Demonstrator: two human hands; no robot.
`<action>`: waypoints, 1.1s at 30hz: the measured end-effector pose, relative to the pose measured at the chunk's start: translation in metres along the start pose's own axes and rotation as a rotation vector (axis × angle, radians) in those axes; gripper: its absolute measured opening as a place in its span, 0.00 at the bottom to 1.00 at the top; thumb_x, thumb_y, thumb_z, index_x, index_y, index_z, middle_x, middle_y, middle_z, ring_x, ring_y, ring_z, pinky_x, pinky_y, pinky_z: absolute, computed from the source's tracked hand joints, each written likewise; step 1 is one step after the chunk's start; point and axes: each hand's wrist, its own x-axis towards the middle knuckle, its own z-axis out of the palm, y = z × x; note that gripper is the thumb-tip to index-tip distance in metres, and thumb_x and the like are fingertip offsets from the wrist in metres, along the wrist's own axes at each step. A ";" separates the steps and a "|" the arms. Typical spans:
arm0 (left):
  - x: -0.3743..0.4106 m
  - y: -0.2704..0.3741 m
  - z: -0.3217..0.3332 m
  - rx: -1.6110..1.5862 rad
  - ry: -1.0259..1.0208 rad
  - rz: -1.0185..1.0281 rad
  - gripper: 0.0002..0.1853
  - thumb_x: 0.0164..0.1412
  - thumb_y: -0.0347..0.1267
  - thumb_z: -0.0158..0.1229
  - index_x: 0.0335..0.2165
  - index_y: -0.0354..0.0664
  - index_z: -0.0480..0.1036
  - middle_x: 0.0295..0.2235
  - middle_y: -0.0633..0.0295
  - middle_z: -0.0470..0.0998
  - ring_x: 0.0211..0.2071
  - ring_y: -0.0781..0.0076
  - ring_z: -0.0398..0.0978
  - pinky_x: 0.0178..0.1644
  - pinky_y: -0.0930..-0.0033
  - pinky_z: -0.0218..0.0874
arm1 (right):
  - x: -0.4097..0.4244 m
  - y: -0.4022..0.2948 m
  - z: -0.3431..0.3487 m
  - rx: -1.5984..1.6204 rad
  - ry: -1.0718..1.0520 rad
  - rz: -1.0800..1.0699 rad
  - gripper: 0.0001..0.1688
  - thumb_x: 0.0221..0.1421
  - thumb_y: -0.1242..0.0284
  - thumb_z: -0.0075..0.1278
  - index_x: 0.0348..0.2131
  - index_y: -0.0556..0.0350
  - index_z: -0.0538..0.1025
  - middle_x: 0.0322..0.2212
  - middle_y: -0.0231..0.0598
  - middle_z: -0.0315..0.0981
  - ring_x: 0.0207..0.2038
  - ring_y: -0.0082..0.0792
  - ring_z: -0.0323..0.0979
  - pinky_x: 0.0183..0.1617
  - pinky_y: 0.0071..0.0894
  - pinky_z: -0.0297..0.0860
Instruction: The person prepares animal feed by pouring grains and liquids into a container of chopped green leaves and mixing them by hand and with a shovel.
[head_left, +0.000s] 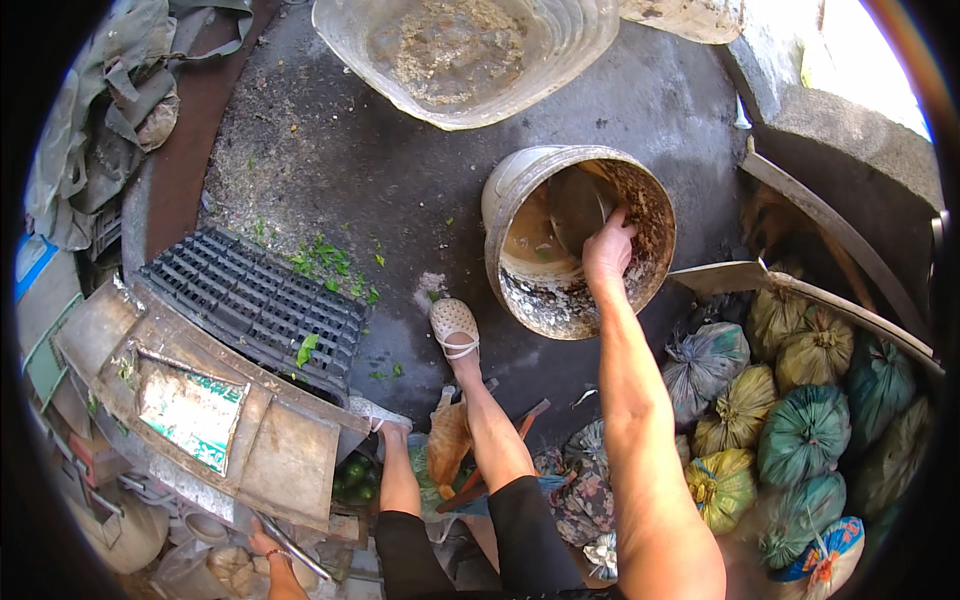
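My right hand (609, 247) reaches into a large pale bucket (504, 187) on the dark floor. The bucket's inner wall is caked with brown and white residue. In that hand is the rim of a round, dull bowl or scoop (576, 206), partly hidden inside the bucket. Wet, light-brown matter shows beside it. My left hand (264, 538), with a red bracelet at the wrist, is low at the left by a metal tube (292, 547). Its fingers are partly hidden, so I cannot tell whether they grip the tube.
A translucent tub (442, 112) with mash stands ahead. Tied sacks (804, 427) crowd the right, behind a board (720, 276); a brown animal (772, 217) is partly visible beyond. An orange cat (448, 442) is between my legs. A black plastic grate (255, 300) and worn cabinet (292, 465) stand left.
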 end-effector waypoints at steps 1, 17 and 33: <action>0.005 -0.003 0.001 -0.013 0.015 -0.004 0.27 0.49 0.36 0.56 0.41 0.22 0.63 0.39 0.50 0.69 0.35 0.62 0.68 0.41 0.65 0.60 | -0.003 -0.004 0.005 -0.002 0.040 0.025 0.37 0.43 0.77 0.44 0.53 0.51 0.48 0.35 0.64 0.59 0.33 0.58 0.67 0.37 0.48 0.64; -0.024 0.003 0.007 -0.045 0.035 0.107 0.25 0.48 0.32 0.57 0.41 0.23 0.64 0.41 0.52 0.69 0.39 0.64 0.66 0.47 0.67 0.55 | -0.039 -0.006 0.025 0.998 -0.346 0.289 0.17 0.43 0.83 0.34 0.36 0.68 0.67 0.26 0.48 0.69 0.25 0.40 0.70 0.26 0.36 0.70; -0.037 0.005 0.017 -0.227 -0.045 0.197 0.15 0.42 0.29 0.61 0.31 0.31 0.70 0.27 0.55 0.75 0.28 0.65 0.73 0.34 0.66 0.62 | -0.252 -0.043 -0.197 1.106 -0.329 -0.176 0.15 0.43 0.77 0.37 0.33 0.69 0.66 0.23 0.45 0.69 0.15 0.30 0.68 0.12 0.25 0.68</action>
